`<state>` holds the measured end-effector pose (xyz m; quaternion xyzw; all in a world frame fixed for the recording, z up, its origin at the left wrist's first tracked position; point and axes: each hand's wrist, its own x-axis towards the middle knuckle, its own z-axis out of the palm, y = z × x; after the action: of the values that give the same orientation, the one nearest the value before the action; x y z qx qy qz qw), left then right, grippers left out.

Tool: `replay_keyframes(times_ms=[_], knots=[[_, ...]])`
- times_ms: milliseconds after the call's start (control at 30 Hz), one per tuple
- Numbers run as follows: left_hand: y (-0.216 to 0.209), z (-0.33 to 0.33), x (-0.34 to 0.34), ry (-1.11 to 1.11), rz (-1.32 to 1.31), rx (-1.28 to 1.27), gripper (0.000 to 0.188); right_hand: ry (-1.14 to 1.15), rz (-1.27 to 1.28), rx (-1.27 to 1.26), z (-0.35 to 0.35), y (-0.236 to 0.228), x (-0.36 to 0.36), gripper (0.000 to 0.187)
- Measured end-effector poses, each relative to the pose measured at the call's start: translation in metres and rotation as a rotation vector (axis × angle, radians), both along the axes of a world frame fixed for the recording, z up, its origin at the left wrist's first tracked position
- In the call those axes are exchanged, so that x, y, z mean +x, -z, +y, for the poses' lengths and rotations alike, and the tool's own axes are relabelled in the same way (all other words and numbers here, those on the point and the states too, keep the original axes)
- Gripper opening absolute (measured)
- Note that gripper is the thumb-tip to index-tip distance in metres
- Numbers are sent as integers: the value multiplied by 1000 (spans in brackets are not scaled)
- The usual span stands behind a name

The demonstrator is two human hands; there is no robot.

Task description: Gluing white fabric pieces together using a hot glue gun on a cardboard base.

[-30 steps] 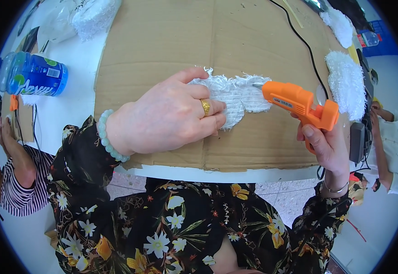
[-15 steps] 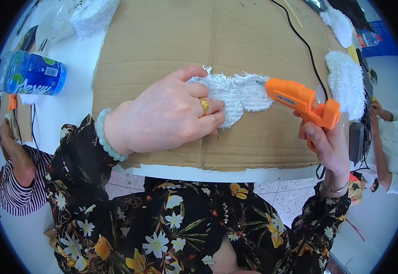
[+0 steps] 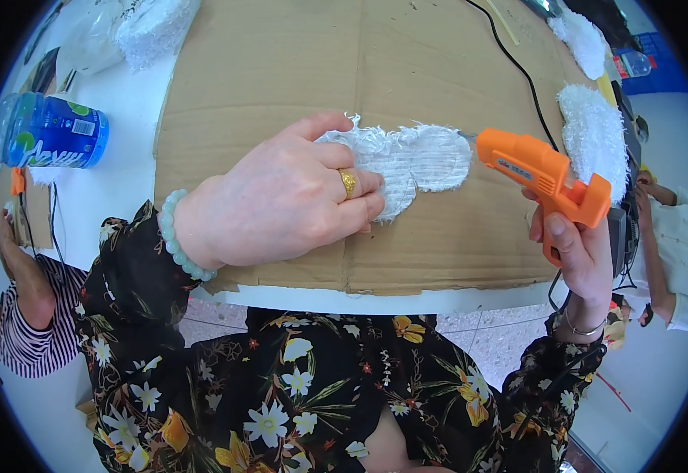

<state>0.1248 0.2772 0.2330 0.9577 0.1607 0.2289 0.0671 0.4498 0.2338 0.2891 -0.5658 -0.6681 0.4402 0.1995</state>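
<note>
A piece of white fluffy fabric (image 3: 441, 162) with frayed edges and a rounded right end lies on a brown cardboard sheet. My left hand (image 3: 292, 193) rests over its left part, fingers bent and holding it against the cardboard; the fingertips are partly hidden. In my right hand (image 3: 576, 248) is an orange hot glue gun (image 3: 529, 165), gripped by its handle. Its nozzle points left, a little apart from the fabric's right end. A clear glue stick shows at the back of the gun.
The cardboard sheet (image 3: 265, 71) covers a white table. Black cord (image 3: 521, 71) runs across its far right. White fluffy pieces (image 3: 594, 142) lie at the right edge. A blue-labelled jar (image 3: 52, 130) lies at left, near a white fluffy bundle (image 3: 154, 31). People work on both sides.
My right hand has drawn the glue gun slightly right, away from the fabric, baring its rounded right end. My left hand stays on the fabric.
</note>
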Motion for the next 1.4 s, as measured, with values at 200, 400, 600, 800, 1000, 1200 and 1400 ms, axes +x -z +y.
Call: replay_keyframes(times_ms=[200, 400, 600, 800, 1000, 1200, 1400], knots=[[-1, 1, 0, 3, 3, 1, 17, 11, 41, 29, -4, 8, 3, 45], [-7, 1, -2, 6, 119, -29, 24, -70, -58, 6, 1, 12, -7, 44], [-8, 0, 0, 3, 71, -53, 33, -2, 70, 53, -2, 18, -10, 43], [-14, 4, 15, -48, 51, -62, 40, -15, 89, 1, -2, 17, -4, 43], [-15, 1, 36, 36, 215, 47, 30, 87, 264, 49, -11, 21, -5, 53], [-13, 0, 43, -7, 284, 33, 30, 176, 449, 164, -13, 26, -10, 62], [-9, 2, 47, 8, 270, 55, 31, 169, 520, 156, -4, 29, -30, 56]])
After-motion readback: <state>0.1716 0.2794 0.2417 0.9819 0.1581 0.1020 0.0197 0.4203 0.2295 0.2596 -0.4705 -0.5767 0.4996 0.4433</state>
